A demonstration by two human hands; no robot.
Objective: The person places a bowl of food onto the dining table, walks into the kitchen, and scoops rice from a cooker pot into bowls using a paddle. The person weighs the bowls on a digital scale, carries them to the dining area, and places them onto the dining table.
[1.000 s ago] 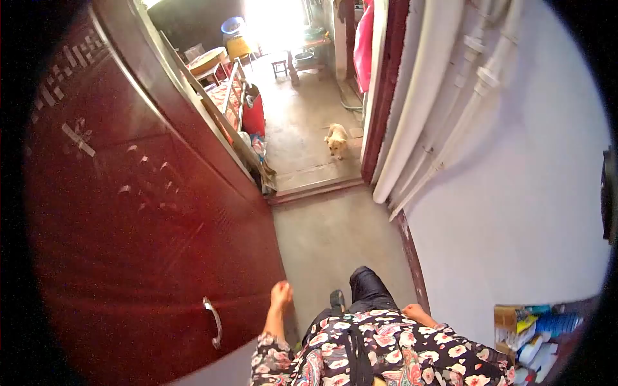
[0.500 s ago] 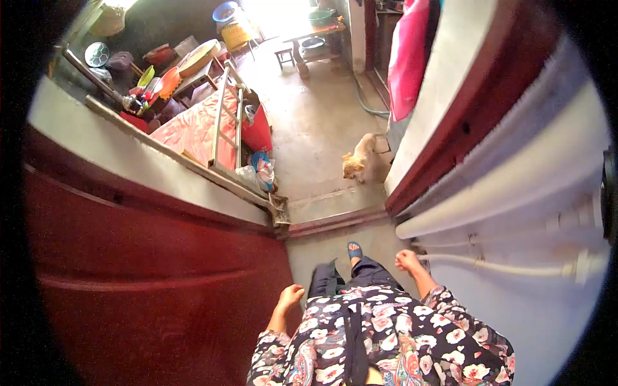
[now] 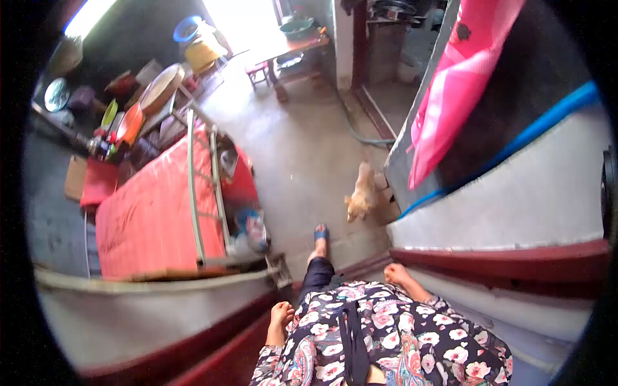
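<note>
My left hand (image 3: 282, 313) is by my left side with its fingers curled in, and I see nothing held in it. On the other side my right hand (image 3: 396, 274) is a loose fist, also with nothing visible in it. Both hang close to my black flowered top (image 3: 360, 321) and touch no other thing that I can make out. Ahead of my body, one foot in a blue sandal (image 3: 322, 233) steps out past the doorway. A small tan dog (image 3: 362, 196) stands to the right of that foot.
Left of the path are a bed-like frame with a red cover (image 3: 151, 212) and plastic bags (image 3: 251, 230). A pink cloth (image 3: 457, 83) hangs at right. A green hose (image 3: 354, 132) runs along the floor. Farther off stand a table (image 3: 290, 48) and a stool (image 3: 258, 73).
I have moved forward into the doorway, and the dark red door leaf at left has dropped mostly out of view. My left foot has swung ahead. Both hands stay curled.
</note>
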